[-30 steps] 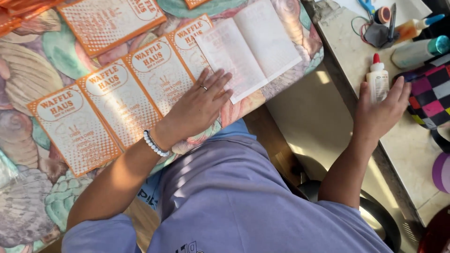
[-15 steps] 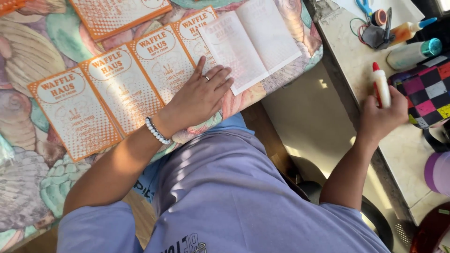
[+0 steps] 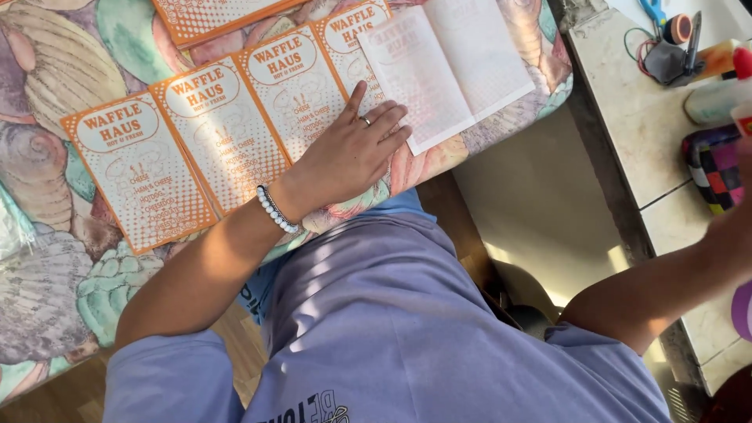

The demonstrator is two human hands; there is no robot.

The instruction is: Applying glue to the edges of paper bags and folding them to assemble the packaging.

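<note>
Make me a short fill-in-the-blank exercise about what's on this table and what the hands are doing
1. The left hand lies flat on the ____ cards.
2. The left wrist wears a bracelet of ____ beads.
3. The white sheet lies partly over a card, on the ____-patterned tablecloth.
4. The checkered pouch sits on the side counter beside the ____ arm.

Missing words: orange; white; seashell; right

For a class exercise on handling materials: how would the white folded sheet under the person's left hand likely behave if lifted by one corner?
The white folded sheet looks thin, with print showing through, so it would probably droop. It lies flat under the left hand and has a centre crease, so it may bend there. It seems light; it might slide on the patterned cloth.
</note>
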